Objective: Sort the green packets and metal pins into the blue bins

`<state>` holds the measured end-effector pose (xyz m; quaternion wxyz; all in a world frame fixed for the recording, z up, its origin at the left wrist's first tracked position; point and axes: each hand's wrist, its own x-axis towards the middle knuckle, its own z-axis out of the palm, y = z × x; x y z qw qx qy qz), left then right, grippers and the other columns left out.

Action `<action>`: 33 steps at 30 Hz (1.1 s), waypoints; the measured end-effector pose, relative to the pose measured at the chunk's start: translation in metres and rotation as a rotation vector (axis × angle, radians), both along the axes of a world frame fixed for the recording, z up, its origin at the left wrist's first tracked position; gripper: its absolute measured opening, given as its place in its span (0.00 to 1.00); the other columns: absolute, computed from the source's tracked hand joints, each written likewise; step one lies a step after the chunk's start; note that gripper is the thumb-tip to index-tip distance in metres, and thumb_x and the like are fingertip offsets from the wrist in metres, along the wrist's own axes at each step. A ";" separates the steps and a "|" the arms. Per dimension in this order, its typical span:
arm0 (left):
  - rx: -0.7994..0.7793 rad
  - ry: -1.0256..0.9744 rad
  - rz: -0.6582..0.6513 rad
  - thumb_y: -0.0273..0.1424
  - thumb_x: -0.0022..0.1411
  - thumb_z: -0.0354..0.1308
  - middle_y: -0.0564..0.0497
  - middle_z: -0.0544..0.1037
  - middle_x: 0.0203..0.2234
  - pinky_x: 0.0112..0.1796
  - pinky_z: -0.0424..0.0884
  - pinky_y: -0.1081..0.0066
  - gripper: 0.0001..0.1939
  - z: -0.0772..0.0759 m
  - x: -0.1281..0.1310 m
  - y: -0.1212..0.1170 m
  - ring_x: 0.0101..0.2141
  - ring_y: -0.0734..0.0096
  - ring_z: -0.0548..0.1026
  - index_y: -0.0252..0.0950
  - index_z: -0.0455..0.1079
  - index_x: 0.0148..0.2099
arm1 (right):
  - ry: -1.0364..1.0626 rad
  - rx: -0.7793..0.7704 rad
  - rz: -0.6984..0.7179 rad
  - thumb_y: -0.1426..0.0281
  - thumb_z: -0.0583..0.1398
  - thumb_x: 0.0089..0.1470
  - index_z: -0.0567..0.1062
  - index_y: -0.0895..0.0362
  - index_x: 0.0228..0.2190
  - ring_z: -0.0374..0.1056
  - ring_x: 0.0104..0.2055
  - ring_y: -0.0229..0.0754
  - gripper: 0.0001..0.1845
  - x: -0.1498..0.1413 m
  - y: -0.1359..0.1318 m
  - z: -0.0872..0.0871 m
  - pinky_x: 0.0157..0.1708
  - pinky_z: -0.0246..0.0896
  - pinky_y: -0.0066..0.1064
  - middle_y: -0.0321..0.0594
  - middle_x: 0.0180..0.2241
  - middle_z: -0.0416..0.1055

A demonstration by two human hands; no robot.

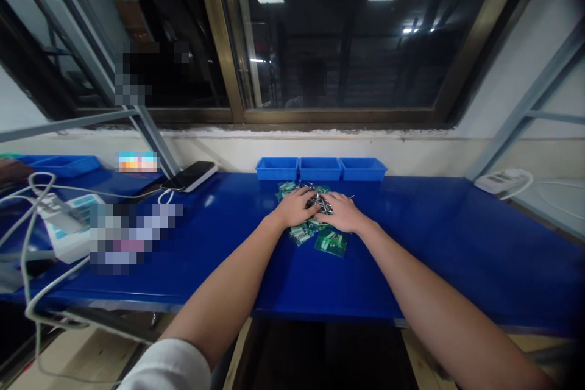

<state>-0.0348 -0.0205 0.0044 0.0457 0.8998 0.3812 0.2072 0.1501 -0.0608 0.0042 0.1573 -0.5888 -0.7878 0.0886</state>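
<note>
A pile of small slender metal pieces point(325, 205), possibly screws, lies between my hands at the middle of the blue table point(219, 244). My left hand point(296, 207) rests on the pile's left side, thumb apart from the stretched fingers. On the right side lies my right hand point(342, 211), fingers extended and thumb toward the pile. Both hands are open and cup the heap, partly hiding it. Around and under them are small green-tinted plastic bags; one bag point(331, 242) in front shows pale and metallic pieces inside. Another bag point(301, 234) lies below my left hand.
Three blue bins point(320, 169) stand in a row against the wall behind the pile. At left are a black-topped device point(194, 175), a white scale-like device point(75, 225) and looping cables. A white device point(503, 180) sits far right. A person's hand point(13, 172) shows at far left.
</note>
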 end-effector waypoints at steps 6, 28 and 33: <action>0.101 -0.011 0.027 0.36 0.59 0.52 0.44 0.72 0.45 0.49 0.63 0.58 0.17 0.001 0.004 -0.002 0.46 0.58 0.69 0.37 0.67 0.50 | 0.036 0.088 -0.025 0.56 0.53 0.54 0.65 0.51 0.52 0.58 0.51 0.54 0.25 -0.002 -0.002 0.000 0.48 0.51 0.47 0.46 0.49 0.64; 0.089 -0.157 0.066 0.28 0.51 0.56 0.48 0.76 0.38 0.39 0.70 0.65 0.14 0.011 -0.002 -0.004 0.38 0.61 0.74 0.37 0.68 0.42 | 0.327 0.288 -0.048 0.70 0.54 0.55 0.71 0.56 0.44 0.65 0.44 0.45 0.14 0.007 0.009 -0.003 0.46 0.58 0.35 0.45 0.42 0.70; 0.064 -0.065 0.096 0.32 0.54 0.55 0.46 0.75 0.38 0.41 0.69 0.65 0.13 0.017 -0.003 -0.007 0.40 0.60 0.73 0.37 0.70 0.43 | 0.363 0.286 -0.031 0.72 0.55 0.52 0.71 0.56 0.43 0.66 0.44 0.45 0.15 0.008 0.009 -0.003 0.45 0.59 0.35 0.43 0.42 0.69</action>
